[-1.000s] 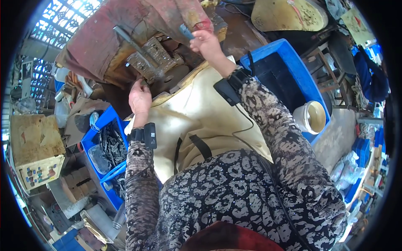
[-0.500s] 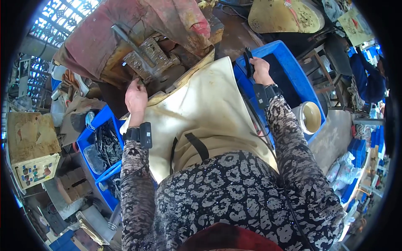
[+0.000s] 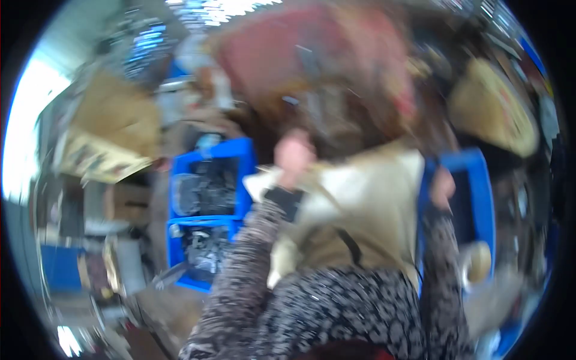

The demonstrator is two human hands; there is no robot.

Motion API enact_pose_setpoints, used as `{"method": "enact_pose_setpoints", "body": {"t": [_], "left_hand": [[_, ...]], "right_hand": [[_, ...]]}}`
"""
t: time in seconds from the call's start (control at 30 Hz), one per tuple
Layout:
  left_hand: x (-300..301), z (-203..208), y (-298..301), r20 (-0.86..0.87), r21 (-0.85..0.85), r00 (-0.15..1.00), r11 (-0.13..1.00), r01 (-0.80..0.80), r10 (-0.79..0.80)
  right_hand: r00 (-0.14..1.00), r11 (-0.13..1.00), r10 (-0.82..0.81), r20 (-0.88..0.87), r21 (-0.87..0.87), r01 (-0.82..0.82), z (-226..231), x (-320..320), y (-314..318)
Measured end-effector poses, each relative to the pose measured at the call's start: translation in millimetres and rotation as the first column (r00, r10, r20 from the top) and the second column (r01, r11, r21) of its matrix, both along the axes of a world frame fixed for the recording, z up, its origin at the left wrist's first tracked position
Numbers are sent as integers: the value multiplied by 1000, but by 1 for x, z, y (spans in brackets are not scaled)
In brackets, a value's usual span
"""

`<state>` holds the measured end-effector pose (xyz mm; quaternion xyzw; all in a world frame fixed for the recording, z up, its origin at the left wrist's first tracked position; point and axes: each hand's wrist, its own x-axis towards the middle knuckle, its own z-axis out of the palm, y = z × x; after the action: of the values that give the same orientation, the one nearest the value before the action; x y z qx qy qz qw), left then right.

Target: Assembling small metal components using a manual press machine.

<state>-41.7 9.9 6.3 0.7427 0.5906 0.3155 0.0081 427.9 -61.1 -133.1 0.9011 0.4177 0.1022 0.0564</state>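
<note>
Motion blur smears the whole head view. My left hand is at the front edge of a work machine draped with a reddish cloth, just above a cream sheet spread over my lap. Its fingers are too blurred to read. On the right, my right hand is over the left side of a blue bin with a dark inside. I cannot make out its fingers or anything in them.
Two blue bins of dark pieces stand to my left. A round cream tub sits at the near end of the right bin. Further left is a brown box; a yellowish rounded panel stands at the far right.
The view has swung left, so the scene has shifted right and blurred. Earlier my right hand held thin black pieces over the right bin; now they cannot be made out.
</note>
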Motion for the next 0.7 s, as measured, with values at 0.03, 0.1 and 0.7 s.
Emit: {"method": "enact_pose_setpoints", "body": {"t": [0.03,0.1,0.7], "left_hand": [[-11,-3,-12,-55,88,988,986,-139,144],[4,-7,-17,21,-100,989,985,-141,144],[9,-4,-22,206,-390,978,917,84,-2]], "right_hand": [[988,986,144,-55,88,-139,2,-18,-37],[965,942,242,-102,262,-209,4,1,-75],[877,876,433,209,132,-464,3,12,-50]]}}
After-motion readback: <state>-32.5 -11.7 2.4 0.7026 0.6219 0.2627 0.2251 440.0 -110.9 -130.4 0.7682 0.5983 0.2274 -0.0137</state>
